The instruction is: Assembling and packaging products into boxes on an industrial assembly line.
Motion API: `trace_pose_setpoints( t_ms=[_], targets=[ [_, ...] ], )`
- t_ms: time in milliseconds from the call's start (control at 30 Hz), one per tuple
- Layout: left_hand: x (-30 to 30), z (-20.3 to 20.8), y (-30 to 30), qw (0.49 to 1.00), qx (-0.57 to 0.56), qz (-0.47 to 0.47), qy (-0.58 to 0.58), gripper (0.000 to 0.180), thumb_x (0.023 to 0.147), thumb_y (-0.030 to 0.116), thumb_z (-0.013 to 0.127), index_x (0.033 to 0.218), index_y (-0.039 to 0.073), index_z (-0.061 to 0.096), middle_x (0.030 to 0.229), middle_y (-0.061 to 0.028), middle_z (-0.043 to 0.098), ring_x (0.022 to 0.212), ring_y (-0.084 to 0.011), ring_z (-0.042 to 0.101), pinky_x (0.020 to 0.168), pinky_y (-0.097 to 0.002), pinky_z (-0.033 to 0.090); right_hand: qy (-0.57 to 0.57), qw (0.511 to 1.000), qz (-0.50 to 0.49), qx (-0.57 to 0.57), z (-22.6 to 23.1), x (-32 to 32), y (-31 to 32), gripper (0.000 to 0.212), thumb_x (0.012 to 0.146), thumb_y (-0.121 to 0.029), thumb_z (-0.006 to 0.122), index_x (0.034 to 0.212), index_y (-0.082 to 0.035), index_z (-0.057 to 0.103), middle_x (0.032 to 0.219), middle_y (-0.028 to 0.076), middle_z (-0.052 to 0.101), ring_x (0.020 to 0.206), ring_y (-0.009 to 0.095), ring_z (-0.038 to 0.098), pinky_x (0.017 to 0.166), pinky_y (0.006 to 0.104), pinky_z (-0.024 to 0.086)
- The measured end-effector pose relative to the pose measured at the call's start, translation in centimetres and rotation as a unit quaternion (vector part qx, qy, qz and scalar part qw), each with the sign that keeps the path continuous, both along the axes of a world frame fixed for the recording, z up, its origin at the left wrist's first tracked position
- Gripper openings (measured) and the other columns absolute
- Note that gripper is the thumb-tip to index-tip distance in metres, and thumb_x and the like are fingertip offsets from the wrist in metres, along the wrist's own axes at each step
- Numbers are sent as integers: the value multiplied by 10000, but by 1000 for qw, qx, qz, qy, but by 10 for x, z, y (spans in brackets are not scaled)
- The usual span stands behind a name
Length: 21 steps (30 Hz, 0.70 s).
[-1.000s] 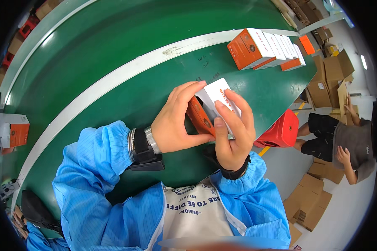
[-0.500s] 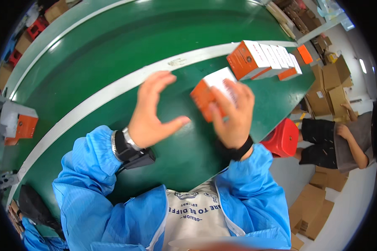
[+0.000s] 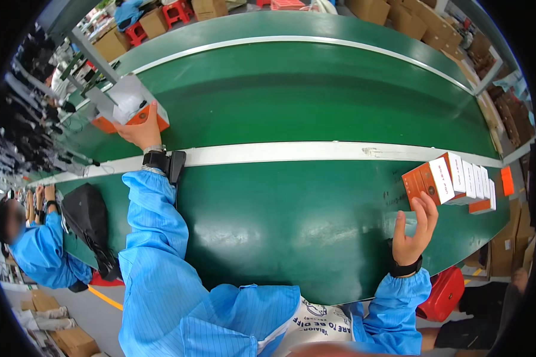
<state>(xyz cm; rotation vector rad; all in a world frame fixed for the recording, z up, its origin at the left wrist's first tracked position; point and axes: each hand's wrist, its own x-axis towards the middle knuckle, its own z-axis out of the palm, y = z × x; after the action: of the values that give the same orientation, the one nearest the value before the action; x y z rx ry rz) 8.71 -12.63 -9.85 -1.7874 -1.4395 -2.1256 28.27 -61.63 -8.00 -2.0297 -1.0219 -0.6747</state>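
Note:
My left hand reaches far out to the left. Its thumb and fingers grip an orange-and-white carton beyond the white strip. The carton's white upper part stands up, and my fingers cover some of its orange side. Over on the right, my right hand has its fingers up and apart, with nothing in it. Its fingertips are at the lower edge of the front carton in a row of orange-and-white cartons; whether they touch it I cannot tell.
A white strip runs along the green table. A black bag lies at the left edge, near another person in blue. An orange piece sits past the carton row. A red stool stands at lower right.
My left hand has swung far left onto the carton there. The carton that was by my right hand now stands with the row, and that hand is open beside it. The view has turned left.

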Motion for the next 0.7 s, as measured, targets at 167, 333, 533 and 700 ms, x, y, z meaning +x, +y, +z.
trace_pose_setpoints(
  t_ms=[167, 333, 533, 700],
  targets=[
    [27, -7, 38, 982, 58, -157, -91, 522, 730, 387, 595, 1120, 98, 405, 1140, -54, 413, 1066, -219, 378, 888, -385, 317, -2, 1000, -2, -31, 6, -9, -8, 253, 656, 12, 601, 904, -8, 551, 976, 158, 533, 891, 308, 530, 767, 347, 431],
    [11, -9, 11, 983, -65, -169, -38, 566, 699, 192, 653, 1165, 32, 375, 1055, -106, 497, 931, -217, 489, 816, -360, 407, 0, 998, 67, 21, -1, -2, -5, 255, 659, -45, 622, 905, -79, 562, 952, 84, 534, 854, 265, 526, 741, 350, 433],
    [89, -23, -130, 777, -168, -605, -40, 793, 623, 80, 691, 1273, 31, 239, 1206, -127, 361, 1064, -234, 411, 896, -357, 354, 79, 990, 86, 82, -5, -24, -7, 312, 686, -110, 617, 977, -67, 512, 1019, 92, 478, 840, 262, 507, 731, 336, 421],
    [105, -10, -307, 512, -233, -826, 35, 907, 527, 102, 741, 1250, 30, 198, 1227, -149, 284, 1085, -244, 367, 893, -377, 336, 224, 962, 121, 98, -3, -32, -8, 507, 680, -185, 668, 1105, -21, 445, 1058, 106, 475, 894, 212, 510, 792, 325, 410]
  ],
)
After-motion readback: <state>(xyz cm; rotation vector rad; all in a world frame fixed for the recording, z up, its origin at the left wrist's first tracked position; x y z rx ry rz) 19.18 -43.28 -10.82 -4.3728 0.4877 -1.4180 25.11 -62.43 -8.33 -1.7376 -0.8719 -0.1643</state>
